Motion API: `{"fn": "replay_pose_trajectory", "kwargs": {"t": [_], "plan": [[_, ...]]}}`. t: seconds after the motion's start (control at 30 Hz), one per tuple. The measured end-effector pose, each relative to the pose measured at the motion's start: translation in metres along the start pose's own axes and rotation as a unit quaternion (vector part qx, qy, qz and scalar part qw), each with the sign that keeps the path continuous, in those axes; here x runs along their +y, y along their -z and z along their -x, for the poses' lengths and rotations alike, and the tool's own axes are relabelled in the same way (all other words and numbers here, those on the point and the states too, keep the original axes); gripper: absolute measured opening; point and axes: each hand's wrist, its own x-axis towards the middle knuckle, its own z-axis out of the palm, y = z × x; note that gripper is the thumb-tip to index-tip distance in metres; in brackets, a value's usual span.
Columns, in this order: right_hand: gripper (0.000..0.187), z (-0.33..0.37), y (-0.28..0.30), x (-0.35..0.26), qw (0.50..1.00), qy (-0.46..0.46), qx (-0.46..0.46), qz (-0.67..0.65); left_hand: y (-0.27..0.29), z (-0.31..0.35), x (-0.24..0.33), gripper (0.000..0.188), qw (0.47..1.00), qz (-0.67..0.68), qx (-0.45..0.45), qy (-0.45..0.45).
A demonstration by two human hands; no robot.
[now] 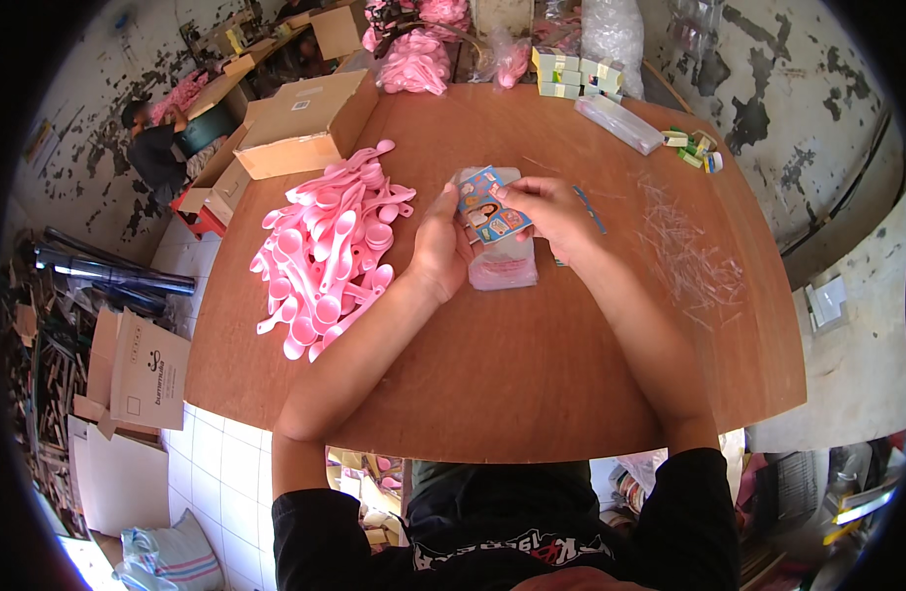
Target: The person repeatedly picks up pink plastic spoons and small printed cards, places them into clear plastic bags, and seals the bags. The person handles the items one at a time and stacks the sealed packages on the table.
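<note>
A small blue printed card [490, 225] with a colourful cartoon picture is held up between both my hands over the middle of the table. My left hand [441, 244] grips its left edge, the thumb along the side. The fingers of my right hand [554, 210] pinch its upper right part. Beneath lies a stack of clear plastic pouches [504, 274], partly hidden by the card and my hands. More blue cards [591, 210] show just past my right hand, mostly covered by it. Left of my left hand is a heap of pink plastic spoons [325, 261].
Thin clear plastic strips [684, 251] lie scattered on the right of the brown table [492, 384]. A cardboard box [300, 118] stands at the back left. Small green-and-white boxes [571, 74] and a long clear plastic container [618, 123] are at the far right. Another person [157, 153] sits beyond, far left.
</note>
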Motion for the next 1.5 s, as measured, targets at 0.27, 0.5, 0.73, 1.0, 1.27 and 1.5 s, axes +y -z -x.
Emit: {"fn": "replay_pose_trajectory", "kwargs": {"t": [0.27, 0.5, 0.73, 1.0, 1.27, 1.5], "plan": [[0.027, 0.002, 0.001, -0.005, 0.998, 0.026, -0.008, 0.049, -0.007, 0.004, -0.001, 0.04, 0.999, -0.032, -0.005, -0.001], [0.027, 0.0, 0.009, -0.007, 0.997, 0.004, -0.036, 0.063, 0.005, -0.001, 0.0, 0.035, 0.996, -0.064, -0.059, 0.005], [0.033, -0.005, 0.008, -0.004, 0.999, 0.048, 0.018, -0.003, 0.004, -0.001, 0.0, 0.035, 0.993, -0.087, -0.057, 0.058], [0.045, 0.004, 0.008, -0.009, 0.996, 0.051, -0.068, -0.038, 0.005, -0.002, 0.002, 0.036, 0.995, -0.076, -0.05, 0.032], [0.041, 0.004, 0.006, -0.013, 0.994, 0.072, -0.078, -0.031, -0.004, 0.004, 0.001, 0.035, 0.999, -0.042, -0.028, 0.003], [0.04, 0.005, 0.006, -0.013, 0.98, 0.053, -0.147, -0.125, -0.001, -0.001, 0.007, 0.036, 0.998, 0.029, -0.008, -0.054]]}}
